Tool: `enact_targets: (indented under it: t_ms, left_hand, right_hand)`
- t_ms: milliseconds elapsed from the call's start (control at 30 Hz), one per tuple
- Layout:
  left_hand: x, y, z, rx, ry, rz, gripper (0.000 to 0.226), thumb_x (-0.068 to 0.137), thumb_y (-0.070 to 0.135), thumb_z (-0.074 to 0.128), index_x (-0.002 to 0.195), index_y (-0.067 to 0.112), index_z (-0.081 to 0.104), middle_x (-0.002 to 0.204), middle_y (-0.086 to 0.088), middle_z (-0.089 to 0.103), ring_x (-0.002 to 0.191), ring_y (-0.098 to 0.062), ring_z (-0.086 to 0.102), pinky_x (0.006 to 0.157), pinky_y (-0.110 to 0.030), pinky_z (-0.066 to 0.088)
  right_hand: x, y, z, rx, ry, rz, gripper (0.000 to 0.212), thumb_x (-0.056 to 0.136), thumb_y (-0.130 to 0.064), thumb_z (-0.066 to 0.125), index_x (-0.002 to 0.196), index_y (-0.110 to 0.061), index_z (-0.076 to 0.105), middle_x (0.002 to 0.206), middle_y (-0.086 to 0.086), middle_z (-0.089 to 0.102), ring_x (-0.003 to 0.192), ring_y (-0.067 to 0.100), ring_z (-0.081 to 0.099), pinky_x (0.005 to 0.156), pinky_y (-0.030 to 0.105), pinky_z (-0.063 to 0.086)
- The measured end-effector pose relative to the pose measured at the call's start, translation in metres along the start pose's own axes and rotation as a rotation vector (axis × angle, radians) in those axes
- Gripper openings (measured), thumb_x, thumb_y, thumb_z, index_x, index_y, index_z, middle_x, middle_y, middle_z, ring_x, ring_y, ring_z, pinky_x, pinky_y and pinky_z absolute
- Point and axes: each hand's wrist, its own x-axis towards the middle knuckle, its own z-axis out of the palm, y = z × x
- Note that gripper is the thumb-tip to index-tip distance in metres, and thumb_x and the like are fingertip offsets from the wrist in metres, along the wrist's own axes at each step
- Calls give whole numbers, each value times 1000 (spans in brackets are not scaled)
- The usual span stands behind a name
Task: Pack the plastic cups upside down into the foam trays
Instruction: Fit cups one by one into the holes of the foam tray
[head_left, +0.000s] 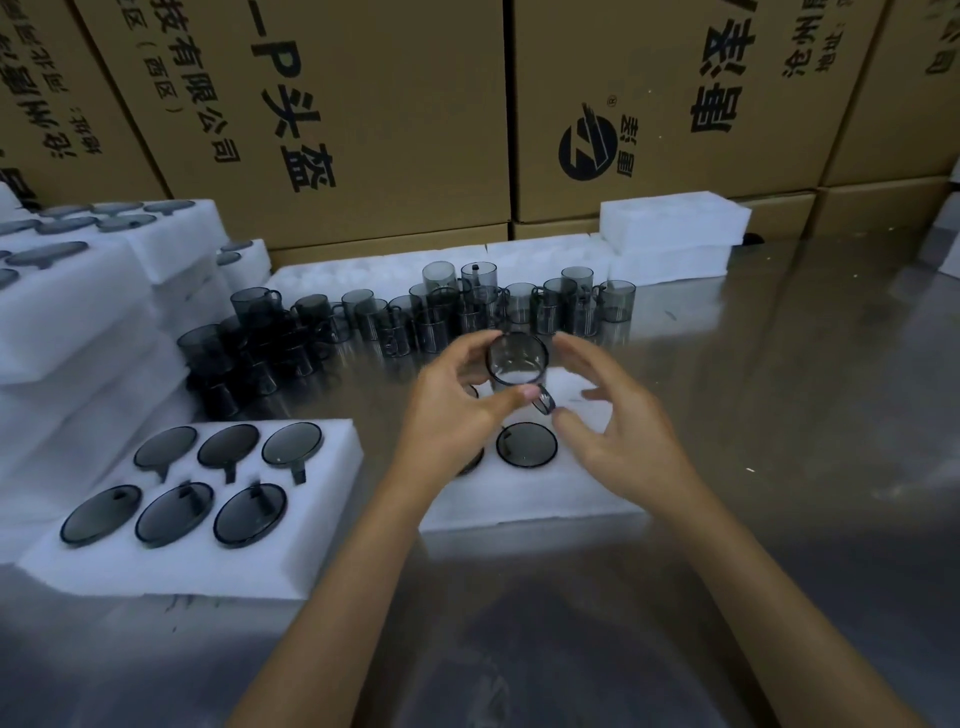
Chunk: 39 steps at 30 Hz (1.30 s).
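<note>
Head view: at far left, a filled foam tray holds six upturned cups. Moving right, the left hand pinches a smoky plastic cup between thumb and fingers, above a partly filled foam tray. Just beside the cup, the right hand hovers, fingers loosely spread, gripping nothing.

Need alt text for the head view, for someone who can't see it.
Left hand holds a smoky plastic cup above a part-filled foam tray, the open right hand beside it. A full tray of six upturned cups sits to the left; loose cups crowd the steel table behind.
</note>
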Motion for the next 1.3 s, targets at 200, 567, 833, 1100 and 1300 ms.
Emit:
enact_targets:
  t_ms: [200,567,833,1100,1300]
  left_hand:
    - [27,-7,-2,54,-87,-100,69,76,16,86,138,18,57,126,2,66,110,-12,63,99,-23,46]
    - [30,-19,1,161,-161,-36,70,73,27,88,137,22,59,125,3,68,112,-11,63,104,-32,49]
    - [27,-26,1,299,-173,-25,68,76,48,82,135,26,60,122,9,68,115,-10,62,99,-24,47]
    - [25,-35,1,560,-249,19,58,98,57,45,147,27,48,160,-1,33,154,-15,10,124,-49,12]
    - [27,-41,2,710,-281,-18,47,100,49,48,145,33,49,159,8,34,153,-17,13,124,-45,7]
  right_hand:
    - [2,8,-12,96,216,150,45,92,-13,45,134,-24,57,131,-9,64,124,9,57,109,45,45]
    - [21,-4,-7,-212,-150,83,62,96,-2,39,149,-33,46,131,-15,55,65,1,62,61,2,41]
    - [21,4,-5,-390,-246,18,61,96,-5,40,152,-30,43,159,-15,35,105,-2,64,92,15,48]
    - [20,6,-3,-591,-328,-11,54,102,-17,34,155,-28,36,161,-18,29,150,5,23,120,35,21]
    - [19,7,1,-771,-376,-28,53,102,-24,30,155,-27,38,163,-13,28,153,8,18,119,36,18]
